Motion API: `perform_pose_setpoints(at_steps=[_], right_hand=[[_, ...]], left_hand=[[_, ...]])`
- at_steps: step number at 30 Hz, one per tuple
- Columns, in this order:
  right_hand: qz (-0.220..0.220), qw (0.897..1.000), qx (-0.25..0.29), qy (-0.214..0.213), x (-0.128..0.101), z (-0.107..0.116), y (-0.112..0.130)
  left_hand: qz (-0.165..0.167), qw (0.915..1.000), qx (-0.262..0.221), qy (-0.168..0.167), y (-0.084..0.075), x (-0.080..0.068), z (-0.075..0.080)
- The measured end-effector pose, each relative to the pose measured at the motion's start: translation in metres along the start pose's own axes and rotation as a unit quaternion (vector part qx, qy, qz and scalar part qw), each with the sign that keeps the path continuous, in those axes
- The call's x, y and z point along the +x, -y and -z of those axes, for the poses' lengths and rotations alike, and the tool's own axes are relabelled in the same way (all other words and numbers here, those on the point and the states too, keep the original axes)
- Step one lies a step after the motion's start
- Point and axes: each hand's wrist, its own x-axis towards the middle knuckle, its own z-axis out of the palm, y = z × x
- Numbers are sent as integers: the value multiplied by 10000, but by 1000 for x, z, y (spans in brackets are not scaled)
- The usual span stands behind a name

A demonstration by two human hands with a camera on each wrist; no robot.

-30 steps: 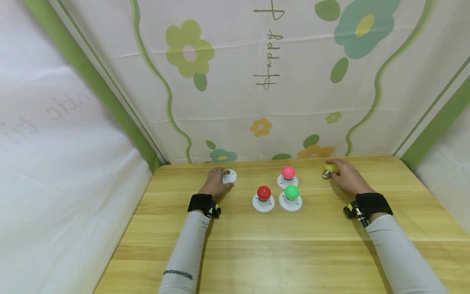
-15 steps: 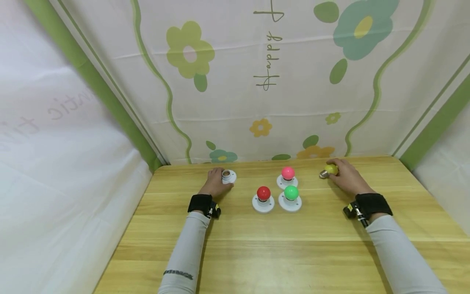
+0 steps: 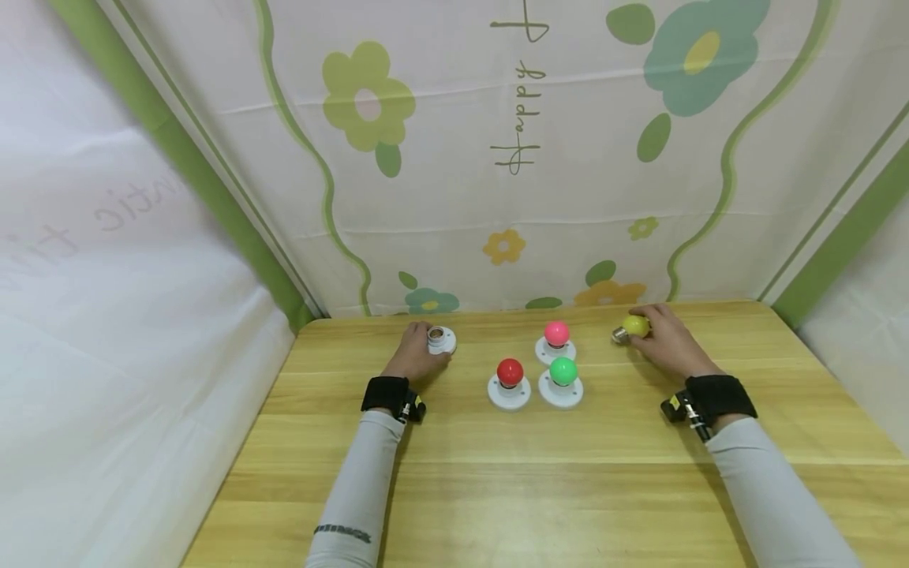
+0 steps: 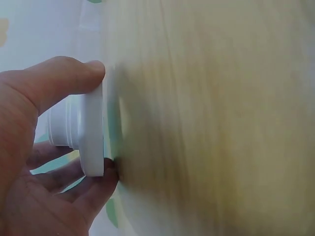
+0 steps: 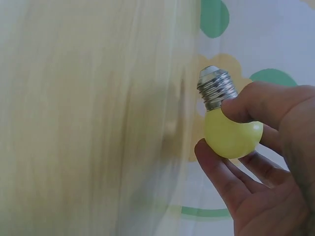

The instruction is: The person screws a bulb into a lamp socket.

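Observation:
At the left rear of the table, my left hand (image 3: 417, 355) grips a round white lamp holder (image 3: 442, 341) by its flange, thumb on one side and fingers on the other. Its socket faces up with no bulb in it. In the left wrist view the lamp holder (image 4: 91, 132) shows edge-on, close to the tabletop. On the right, my right hand (image 3: 671, 343) holds a yellow light bulb (image 3: 636, 326) between thumb and fingers. The bulb (image 5: 231, 132) has a silver screw base, which points left in the head view.
Between the hands stand three white lamp holders carrying a red bulb (image 3: 510, 372), a green bulb (image 3: 564, 371) and a pink bulb (image 3: 557, 333). A flowered curtain (image 3: 433, 197) hangs along the back edge of the wooden table (image 3: 490, 497).
The yellow bulb has turned in my right hand, its screw base swinging from pointing down toward the left, and has shifted slightly left. My left hand and the lamp holder have barely moved.

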Motion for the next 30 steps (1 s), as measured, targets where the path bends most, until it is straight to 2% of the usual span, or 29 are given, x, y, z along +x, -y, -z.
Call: perform_pose_setpoints(at_steps=[6, 12, 20, 30], right_hand=[[29, 9999, 139, 1, -2, 3, 13], [77, 9998, 163, 27, -3, 0, 23], [257, 9994, 181, -139, -8, -3, 42], [644, 9976, 72, -263, -17, -5, 67]], left_hand=[[-47, 10000, -61, -14, 0, 0, 2], [-139, 9997, -30, -184, -3, -4, 2], [-143, 9997, -133, -170, -12, -15, 1], [-353, 9988, -219, -255, -18, -24, -3]])
